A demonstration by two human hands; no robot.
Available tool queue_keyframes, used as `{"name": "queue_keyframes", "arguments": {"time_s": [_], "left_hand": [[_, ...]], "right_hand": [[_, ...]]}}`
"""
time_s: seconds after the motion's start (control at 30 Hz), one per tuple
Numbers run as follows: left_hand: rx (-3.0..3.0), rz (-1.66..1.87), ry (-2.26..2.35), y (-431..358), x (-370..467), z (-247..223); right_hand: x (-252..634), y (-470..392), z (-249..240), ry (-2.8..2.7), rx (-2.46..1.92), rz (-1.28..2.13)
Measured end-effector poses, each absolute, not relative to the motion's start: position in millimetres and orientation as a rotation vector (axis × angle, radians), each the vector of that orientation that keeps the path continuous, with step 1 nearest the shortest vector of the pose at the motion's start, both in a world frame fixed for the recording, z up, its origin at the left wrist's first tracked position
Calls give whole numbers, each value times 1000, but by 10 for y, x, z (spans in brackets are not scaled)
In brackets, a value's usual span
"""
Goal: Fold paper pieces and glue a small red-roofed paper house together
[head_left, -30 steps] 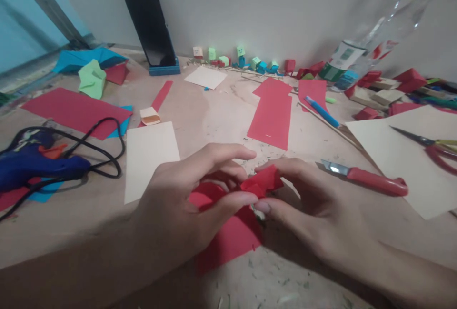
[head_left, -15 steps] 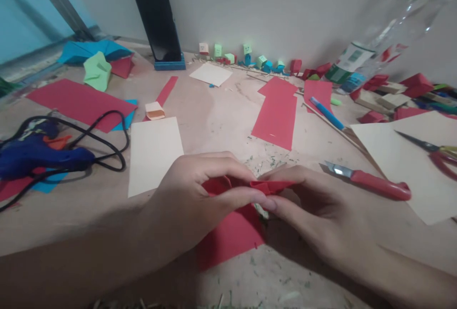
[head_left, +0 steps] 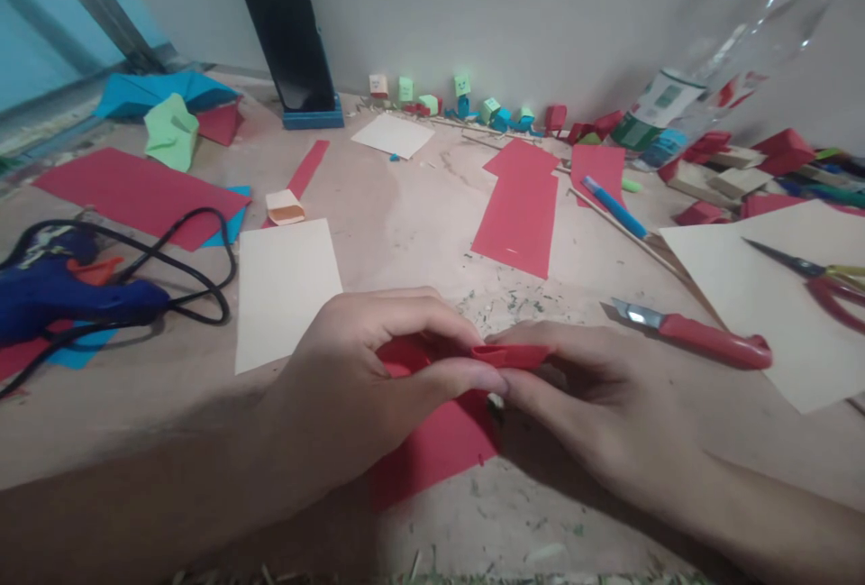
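A small folded piece of red paper [head_left: 514, 356] is pinched between the thumbs and fingers of both hands, just above the table. My left hand [head_left: 392, 360] closes on its left end, and my right hand [head_left: 574, 378] grips its right part from below and behind. The thumbs meet at its near edge. Beneath my left hand lies a flat red paper sheet [head_left: 439, 450], partly covered. To the right of my right hand rests a red-handled craft knife [head_left: 716, 340]. A cream paper sheet [head_left: 284, 287] lies beyond my left wrist.
At left sits a blue glue gun [head_left: 74, 297] with a looped black cord. A phone [head_left: 284, 35] stands at the back near several small paper figures [head_left: 463, 98]. Scissors [head_left: 811, 269] lie on cream paper at right, with a plastic bottle [head_left: 662, 107] behind.
The view has shifted slightly, so the table things appear a little further left. Both hands keep their pinch on the folded red paper, which has tilted slightly.
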State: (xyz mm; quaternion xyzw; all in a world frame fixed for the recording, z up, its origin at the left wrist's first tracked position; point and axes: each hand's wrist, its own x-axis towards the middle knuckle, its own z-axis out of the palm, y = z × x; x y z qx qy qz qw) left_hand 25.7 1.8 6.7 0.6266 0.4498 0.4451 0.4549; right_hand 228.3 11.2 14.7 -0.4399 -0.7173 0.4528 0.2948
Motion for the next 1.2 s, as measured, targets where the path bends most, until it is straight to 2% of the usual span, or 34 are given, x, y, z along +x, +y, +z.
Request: {"name": "queue_keyframes", "arguments": {"time_s": [0.47,1.03,1.2], "left_hand": [[1807,1098,1074,21,210,95],[1820,1039,1113,50,196,112],[1650,1015,1163,74,221,124]], "right_hand": [[2282,121,190,-1935,-1148,1198],[2262,141,207,-1739,-1165,1362],[2258,139,228,-1699,-1187,1427]]}}
